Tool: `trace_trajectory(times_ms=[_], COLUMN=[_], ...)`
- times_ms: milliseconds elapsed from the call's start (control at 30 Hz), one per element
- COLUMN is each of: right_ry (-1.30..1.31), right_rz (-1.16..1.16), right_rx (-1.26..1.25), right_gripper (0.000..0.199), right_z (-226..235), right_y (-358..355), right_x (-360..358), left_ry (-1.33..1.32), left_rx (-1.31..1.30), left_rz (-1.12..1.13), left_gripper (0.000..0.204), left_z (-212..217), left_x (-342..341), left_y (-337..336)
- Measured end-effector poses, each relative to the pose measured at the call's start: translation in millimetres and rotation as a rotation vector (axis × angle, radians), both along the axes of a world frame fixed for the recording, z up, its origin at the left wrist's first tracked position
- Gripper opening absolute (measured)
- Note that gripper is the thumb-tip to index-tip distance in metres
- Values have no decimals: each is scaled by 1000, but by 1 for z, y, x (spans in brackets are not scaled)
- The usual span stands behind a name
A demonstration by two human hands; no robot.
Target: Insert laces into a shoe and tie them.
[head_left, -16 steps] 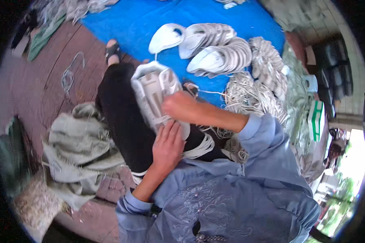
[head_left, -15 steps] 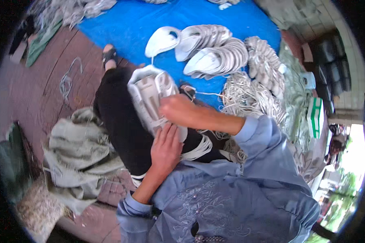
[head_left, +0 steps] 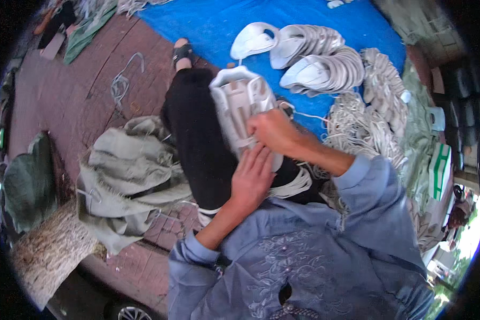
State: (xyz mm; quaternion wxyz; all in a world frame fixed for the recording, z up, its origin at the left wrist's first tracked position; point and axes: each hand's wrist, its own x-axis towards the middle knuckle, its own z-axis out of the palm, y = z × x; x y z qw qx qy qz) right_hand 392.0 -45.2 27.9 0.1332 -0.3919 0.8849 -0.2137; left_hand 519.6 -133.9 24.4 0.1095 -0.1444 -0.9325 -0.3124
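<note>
Steadily: white shoe upper (head_left: 239,106) rests on black trousers (head_left: 193,122). Left hand (head_left: 252,180) lies over near end, pinch unclear; best pressed firm. Right hand (head_left: 275,131) clenched at right side, contents hidden; work gently.

So my cam's the left one of a head-mounted pair, a wide fisheye looking down over my shirt (head_left: 304,256) and pants (head_left: 192,117). It's pretty close in: my left hand (head_left: 253,178) and right hand (head_left: 277,130) sit mid-frame. Floor (head_left: 90,96) runs off left, blue sheet (head_left: 208,26) is up top, farther out, and the corners go black.
</note>
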Motion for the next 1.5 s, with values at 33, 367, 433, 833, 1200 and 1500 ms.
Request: trace_trajectory(times_ms=[33,367,433,833,1200,1500], right_ry=[87,192,173,117,50,-39], right_rz=[47,42,15,27,-213,-96], right_rx=[47,166,145,53,-75,-94], right_gripper=[6,7,7,6,5,6], right_z=[10,23,20,18,6,12], right_y=[0,-9,-12,-7,-13,-7], right_x=[1,6,7,7,11,10], left_ry=[7,16,15,29,20,238], left_rx=[1,13,23,18,50,224], left_rz=[-13,1,10,-9,43,136], left_gripper=[51,49,50,52,48,31], left_z=[-2,-4,-5,-8,-8,3], left_x=[1,5,4,5,3,-16], left_y=[0,-1,-1,-3,0,-29])
